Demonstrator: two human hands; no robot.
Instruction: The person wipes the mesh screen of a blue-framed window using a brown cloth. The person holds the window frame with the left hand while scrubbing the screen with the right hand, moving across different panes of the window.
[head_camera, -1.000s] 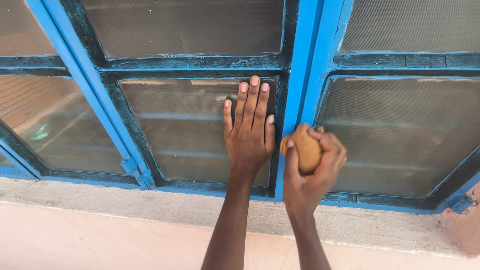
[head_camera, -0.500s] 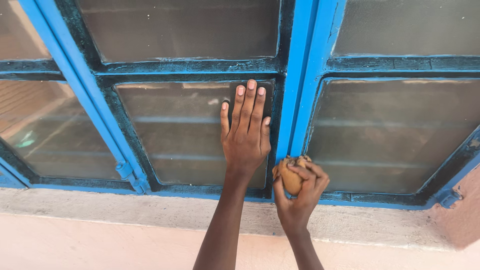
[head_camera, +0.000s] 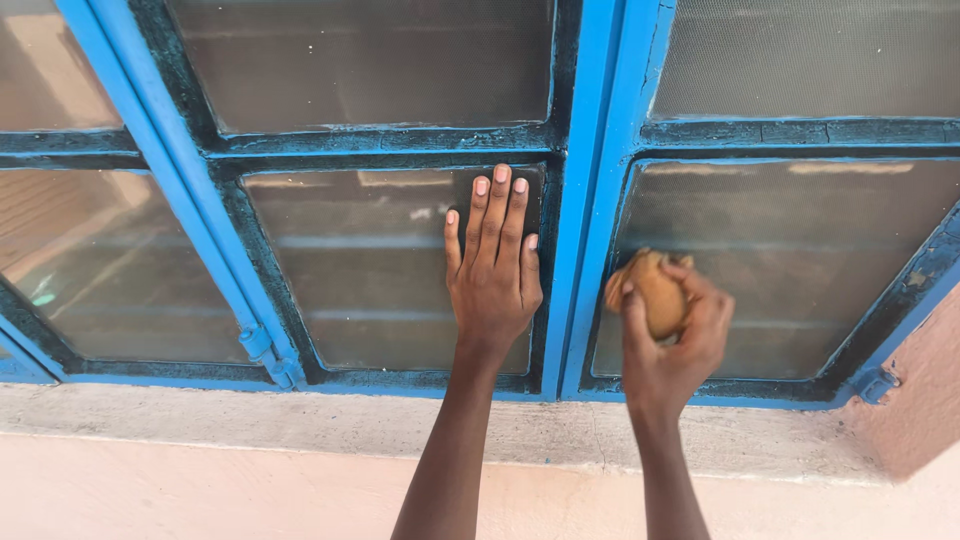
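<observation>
The right hand (head_camera: 672, 345) is curled round a tan sponge (head_camera: 650, 292), fingers wrapped over the top and thumb on the left, so only its upper left part shows; it sits pressed against the lower left of the right-hand glass pane (head_camera: 800, 270), at about four o'clock in the view. The sponge looks soft, light and squashy, likely to give under the fingers and bulge out between them; a grip round its middle with the flat face left free to meet the glass seems the sensible hold. If wet it could be slippery, though the picture does not show that

The left hand (head_camera: 492, 275) lies flat and open, fingers straight and close together, palm on the middle glass pane (head_camera: 370, 270) just left of the blue upright bar (head_camera: 580, 200), holding nothing

Nearest, at six o'clock, runs a rough pinkish concrete sill (head_camera: 250, 420), gritty and cracked. Above it stands the window frame (head_camera: 400, 145), stiff metal in bright blue with dark, chipped edging round each pane. A small blue hinge (head_camera: 268, 358) sits at about eight o'clock. The glass is hard, smooth and breakable, filmed with dust and streaks, and a fine mesh shows behind the right panes
</observation>
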